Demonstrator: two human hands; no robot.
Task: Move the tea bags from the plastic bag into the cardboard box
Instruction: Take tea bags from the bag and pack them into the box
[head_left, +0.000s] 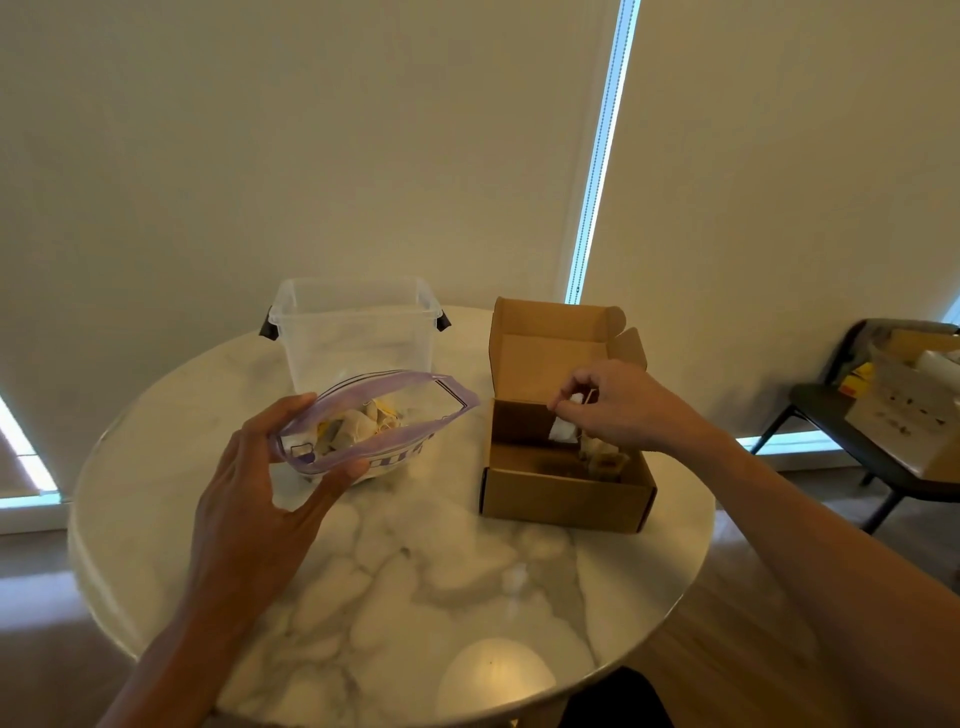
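- The left hand (260, 493) holds the plastic bag (374, 421) by its rim, thumb on the near side and fingers on the far side. The bag's mouth is wide open.
- A pile of tea bags (353, 423) lies inside the plastic bag.
- The right hand (618, 410) pinches one white tea bag (565, 427) with curled fingers, just over the open cardboard box (566, 499).
- Small things sit in the box's right corner. They look like tea bags, but it is dark there.
- A clear tub (358, 332) stands behind the bag on the round table (415, 571).
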